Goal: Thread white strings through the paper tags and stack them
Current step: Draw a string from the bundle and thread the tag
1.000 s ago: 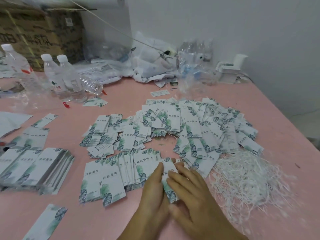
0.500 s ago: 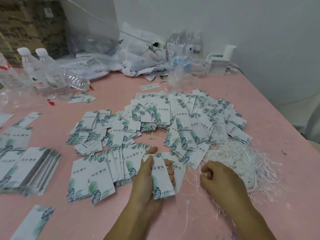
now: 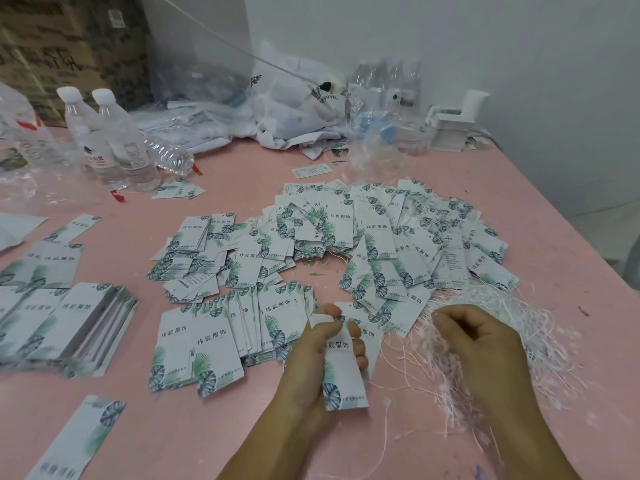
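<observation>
Over the string pile (image 3: 491,344), right hand (image 3: 481,344) is now off the tag (image 3: 341,368) and pinching strands while left hand (image 3: 318,362) is gripping it, so threading is next.

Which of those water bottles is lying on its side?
The clear bottle right of the two white-capped bottles; those stand upright, while it lies flat on the pink table.
</observation>
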`<state>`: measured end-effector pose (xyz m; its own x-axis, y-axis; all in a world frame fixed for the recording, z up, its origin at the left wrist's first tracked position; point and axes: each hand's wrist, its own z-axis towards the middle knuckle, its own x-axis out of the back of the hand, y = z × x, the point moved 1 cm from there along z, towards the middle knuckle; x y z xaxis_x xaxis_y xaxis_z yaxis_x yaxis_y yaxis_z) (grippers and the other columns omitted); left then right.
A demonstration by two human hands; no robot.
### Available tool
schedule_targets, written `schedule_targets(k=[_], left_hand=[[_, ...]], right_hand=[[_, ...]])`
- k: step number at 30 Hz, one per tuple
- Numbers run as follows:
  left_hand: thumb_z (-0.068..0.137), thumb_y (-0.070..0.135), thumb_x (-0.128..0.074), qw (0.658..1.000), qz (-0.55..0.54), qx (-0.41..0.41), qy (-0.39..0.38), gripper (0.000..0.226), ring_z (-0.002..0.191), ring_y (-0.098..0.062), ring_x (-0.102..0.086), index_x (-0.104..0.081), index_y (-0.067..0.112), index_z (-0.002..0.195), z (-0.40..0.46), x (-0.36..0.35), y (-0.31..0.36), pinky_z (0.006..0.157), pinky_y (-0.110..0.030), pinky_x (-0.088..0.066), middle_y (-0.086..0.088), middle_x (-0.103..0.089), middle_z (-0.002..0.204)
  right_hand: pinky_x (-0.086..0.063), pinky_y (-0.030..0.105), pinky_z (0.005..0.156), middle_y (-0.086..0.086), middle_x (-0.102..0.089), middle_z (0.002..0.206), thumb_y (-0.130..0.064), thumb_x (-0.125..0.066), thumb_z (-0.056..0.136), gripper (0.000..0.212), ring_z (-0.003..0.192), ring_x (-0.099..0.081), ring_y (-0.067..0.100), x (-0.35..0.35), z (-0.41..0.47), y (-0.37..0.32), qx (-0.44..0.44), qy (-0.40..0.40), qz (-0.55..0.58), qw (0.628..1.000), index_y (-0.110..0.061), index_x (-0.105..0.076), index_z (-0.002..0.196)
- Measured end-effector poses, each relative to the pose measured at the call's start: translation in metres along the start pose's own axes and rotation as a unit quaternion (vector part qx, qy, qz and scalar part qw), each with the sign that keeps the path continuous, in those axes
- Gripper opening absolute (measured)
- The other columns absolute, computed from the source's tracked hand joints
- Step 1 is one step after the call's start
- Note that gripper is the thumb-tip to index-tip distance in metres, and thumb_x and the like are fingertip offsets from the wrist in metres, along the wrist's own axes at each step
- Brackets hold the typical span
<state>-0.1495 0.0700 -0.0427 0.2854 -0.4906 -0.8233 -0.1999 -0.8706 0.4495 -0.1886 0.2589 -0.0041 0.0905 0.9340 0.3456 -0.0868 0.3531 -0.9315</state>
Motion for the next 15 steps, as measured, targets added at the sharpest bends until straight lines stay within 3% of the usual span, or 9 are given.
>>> schedule_targets(k=[6,11,15], left_hand=[[0.055,0.003,-0.074,0.996,0.074,0.004,-0.051,0.041,0.059,-0.024,-0.051,-0.061,0.017,0.091,-0.003,-0.003,-0.002,0.052,-0.029,-0.048,-0.012,-0.055,0.076],[0.071,0.012,-0.075,0.979,0.193,-0.006,-0.072,0.019,0.062,-0.025,-0.061,-0.066,0.016,0.087,-0.006,-0.005,-0.006,0.057,-0.032,-0.054,-0.013,-0.06,0.073],[0.091,0.028,-0.07,0.965,0.237,-0.008,-0.111,0.024,0.073,-0.03,-0.06,-0.058,0.008,0.089,-0.009,-0.004,-0.009,0.065,-0.034,-0.053,-0.019,-0.062,0.079]], right_hand=[[-0.046,0.019,0.045,0.007,-0.066,0.063,-0.009,-0.066,0.084,0.015,0.052,-0.055,0.014,-0.014,-0.005,-0.003,-0.088,-0.067,0.213,0.971,-0.017,-0.074,0.074],[-0.044,0.018,0.042,0.01,-0.064,0.062,-0.021,-0.072,0.067,0.008,0.048,-0.054,0.011,-0.033,-0.015,-0.002,-0.136,-0.146,0.34,0.919,-0.018,-0.075,0.074],[-0.041,0.02,0.042,0.011,-0.061,0.06,-0.021,-0.073,0.068,0.012,0.046,-0.051,0.013,-0.042,-0.022,0.0,-0.112,-0.188,0.357,0.908,-0.013,-0.074,0.077]])
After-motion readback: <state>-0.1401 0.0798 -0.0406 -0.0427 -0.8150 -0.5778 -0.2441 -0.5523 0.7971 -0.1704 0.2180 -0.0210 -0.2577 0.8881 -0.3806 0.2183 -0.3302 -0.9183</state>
